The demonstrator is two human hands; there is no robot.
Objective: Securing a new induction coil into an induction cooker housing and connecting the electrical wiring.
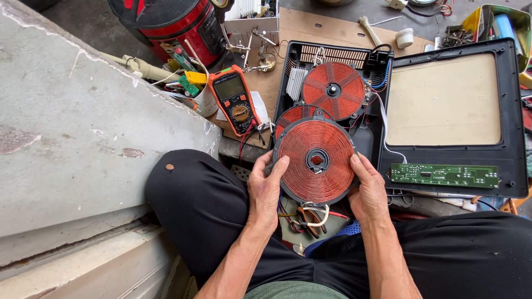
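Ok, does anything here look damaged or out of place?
The induction cooker lies opened, its lid flipped aside with the green circuit board exposed. Both hands, left and right, hold a loose copper coil outside the housing. The trousers have a small hole.

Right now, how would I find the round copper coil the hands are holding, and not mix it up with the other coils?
Start at the open black cooker housing. Two copper coils lie inside it, the upper coil and the half-hidden coil. Just below, the held coil is the only one lifted out, gripped at its rim by the left hand and right hand.
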